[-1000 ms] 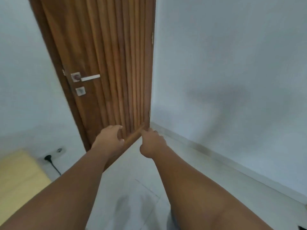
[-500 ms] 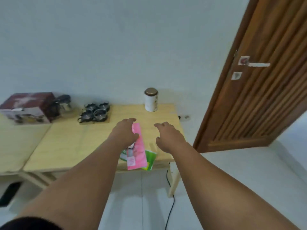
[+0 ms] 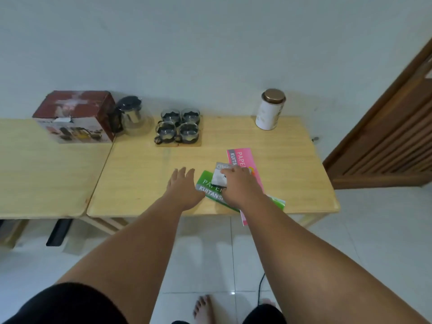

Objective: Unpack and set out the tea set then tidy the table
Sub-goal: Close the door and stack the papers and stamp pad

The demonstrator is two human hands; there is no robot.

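Hands first: I see my left hand (image 3: 183, 185) flat and open over the table (image 3: 292, 160) near its front edge, fingers spread, holding nothing. My right hand (image 3: 238, 185) lies palm down on a small grey-and-white packet (image 3: 219, 175), fingers loosely curled over it; I cannot tell whether they actually pinch it. That packet sits on a green booklet (image 3: 208, 185) lying near the front edge, and a pink booklet (image 3: 243, 157) crosses beside it, its near end hanging over the front edge.

Along the back edge I see the tea set: a glass teapot (image 3: 134, 118) with a dark lid stands just beside the red box (image 3: 74, 115), which rests on the neighbouring table (image 3: 46, 169) at its back right corner. Four glass cups (image 3: 178, 127) sit two by two on a small wooden tray (image 3: 178, 144), just right of the teapot. A white canister (image 3: 270, 111) with a copper-coloured lid stands upright near the back right corner, well apart from the cups. A wooden door (image 3: 392, 141) stands off the right edge.
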